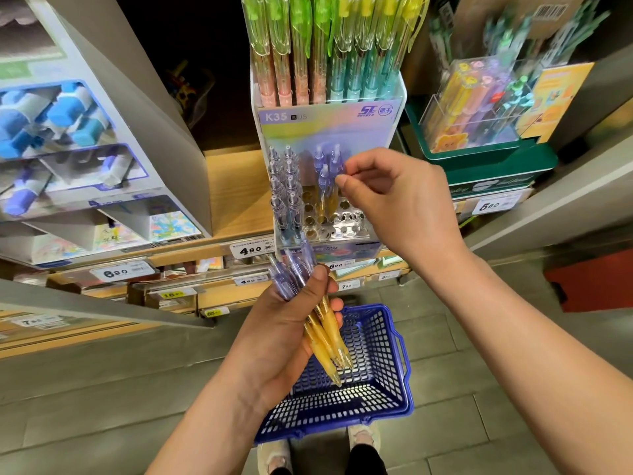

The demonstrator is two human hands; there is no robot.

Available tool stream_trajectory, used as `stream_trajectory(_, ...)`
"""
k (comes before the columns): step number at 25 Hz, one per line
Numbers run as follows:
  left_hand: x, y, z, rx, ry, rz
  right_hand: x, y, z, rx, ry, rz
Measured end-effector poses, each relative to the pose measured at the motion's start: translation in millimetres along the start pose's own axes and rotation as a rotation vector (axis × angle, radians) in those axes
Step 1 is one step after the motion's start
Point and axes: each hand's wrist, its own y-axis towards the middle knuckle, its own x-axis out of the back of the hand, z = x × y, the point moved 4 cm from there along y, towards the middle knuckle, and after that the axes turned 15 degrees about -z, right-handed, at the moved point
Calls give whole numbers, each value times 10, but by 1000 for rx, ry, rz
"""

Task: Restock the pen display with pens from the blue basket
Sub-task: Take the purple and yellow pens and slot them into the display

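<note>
Head view: the left hand (294, 303) grips a bundle of pens (325, 334) as ready stock, above the blue basket (387, 399). The right hand (394, 200) pinches one pen (334, 162) by its top, likely steadying it into the pen display (342, 228)

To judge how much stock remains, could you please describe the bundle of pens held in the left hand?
The bundle of pens is a handful of slim pens, plastic by the look, with translucent purple tops and clips and yellow-orange lower barrels ending in clear tips. The left hand grips it round the middle, thumb across the front. It slants, tops up toward the pen display, tips down above the blue basket on the floor.
</note>
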Motion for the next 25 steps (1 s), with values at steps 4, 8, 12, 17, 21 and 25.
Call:
stream_trajectory(4, 12, 8, 6, 2, 12, 15, 0, -14, -21, 56, -120, -20)
stream_trajectory(8, -15, 7, 4, -7, -10, 49, -6, -57, -63, -23, -204, 59)
stream_trajectory(12, -27, 25, -13, -26, -36, 51, 50, -282, -66, -204, -224, 173)
stream_trajectory(17, -15, 60, -10, -66, -3, 70, -43, -570, -7, -485, 0, 492)
stream_trajectory(21, 40, 66, 24, -155, 120, 22, -67, -558, -17, -530, -22, 558)
stream_trajectory(25, 71, 73, 43, -205, 206, -47, -81, -563, 7, -403, -239, 551)
